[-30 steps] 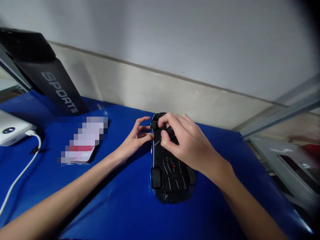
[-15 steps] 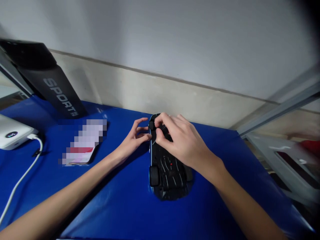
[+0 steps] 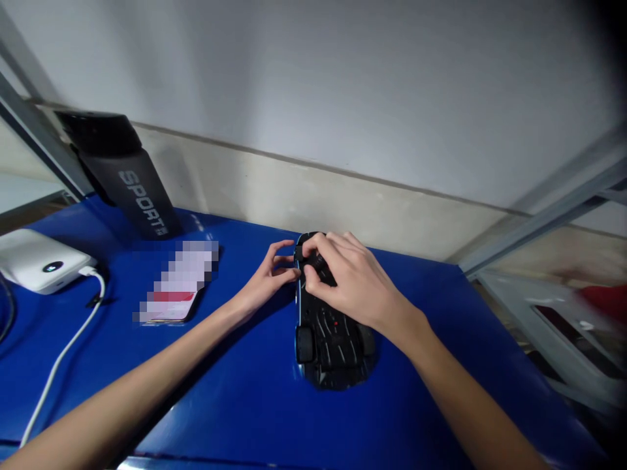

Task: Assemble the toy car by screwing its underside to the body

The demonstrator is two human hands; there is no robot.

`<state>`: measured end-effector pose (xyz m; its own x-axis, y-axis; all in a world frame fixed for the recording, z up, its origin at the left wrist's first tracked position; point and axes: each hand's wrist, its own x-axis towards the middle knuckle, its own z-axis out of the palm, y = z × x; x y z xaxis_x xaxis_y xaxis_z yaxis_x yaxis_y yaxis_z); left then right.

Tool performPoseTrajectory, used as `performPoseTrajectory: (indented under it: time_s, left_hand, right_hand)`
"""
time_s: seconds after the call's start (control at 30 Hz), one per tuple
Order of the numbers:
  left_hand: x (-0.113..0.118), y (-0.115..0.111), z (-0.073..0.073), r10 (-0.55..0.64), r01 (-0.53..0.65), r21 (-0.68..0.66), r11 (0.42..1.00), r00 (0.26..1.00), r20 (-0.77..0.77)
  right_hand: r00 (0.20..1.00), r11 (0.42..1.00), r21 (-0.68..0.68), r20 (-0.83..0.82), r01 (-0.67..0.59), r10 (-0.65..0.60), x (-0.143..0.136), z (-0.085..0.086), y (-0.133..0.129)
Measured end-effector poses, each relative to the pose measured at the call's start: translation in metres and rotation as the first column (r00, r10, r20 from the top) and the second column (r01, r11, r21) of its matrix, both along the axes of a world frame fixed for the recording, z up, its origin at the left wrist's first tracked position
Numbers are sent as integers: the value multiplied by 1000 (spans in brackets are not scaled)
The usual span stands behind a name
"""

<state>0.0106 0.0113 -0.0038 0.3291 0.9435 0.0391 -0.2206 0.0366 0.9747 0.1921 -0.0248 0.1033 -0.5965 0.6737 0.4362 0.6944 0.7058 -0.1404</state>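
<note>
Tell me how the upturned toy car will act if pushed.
The car would probably slide rather than roll, since its wheels face up, off the table. It looks stiff, judging by the moulded underside. The left hand at its side might limit sliding that way.

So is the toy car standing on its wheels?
No, the toy car lies upside down on the blue table, with its black underside and wheels facing up.

Counter [image 3: 235,405]: smooth, glossy blue surface. Toy car underside [image 3: 337,336]: black, plastic-looking, ridged. Bottle [image 3: 140,189] at far left: dark, matt body, glossier lid.
</note>
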Motion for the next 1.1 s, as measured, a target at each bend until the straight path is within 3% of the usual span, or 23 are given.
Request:
performPoseTrajectory:
  time_s: [0.17,0.33,0.5,0.57,0.67,0.73,0.8,0.87,1.1]
  left_hand:
    - [0,1,0,-26,26,8,1000,1000,-18]
    - [-1,-3,5,-32,36,54,998,996,-82]
    - [-4,-1,8,-40,67,108,992,971,-235]
    - [-6,-4,16,7,68,196,978,933,-360]
    - [-11,-22,34,215,73,421,904,774,-596]
    - [-12,-40,47,278,157,478,864,643,-714]
    - [-10,-56,54,230,238,424,874,567,-791]
    - [-7,-68,56,244,255,412,874,504,-829]
    - [7,-74,52,381,252,457,853,297,-876]
  right_hand:
    - [1000,1000,-14,-21,2,-2,-1,1,-2]
    - [992,994,-49,-81,93,-97,2,2,-5]
    - [948,980,-200,-315,-12,-52,22,-8,-5]
    - [846,970,-244,-513,19,-146,32,-21,-3]
    - [520,934,-354,-791,42,-323,39,-48,1]
    - [299,904,-422,-873,-67,-386,38,-65,3]
    - [165,873,-451,-890,-185,-425,33,-76,3]
    - [125,856,-458,-889,-241,-441,29,-81,3]
    - [149,852,-461,-887,-246,-437,26,-79,-5]
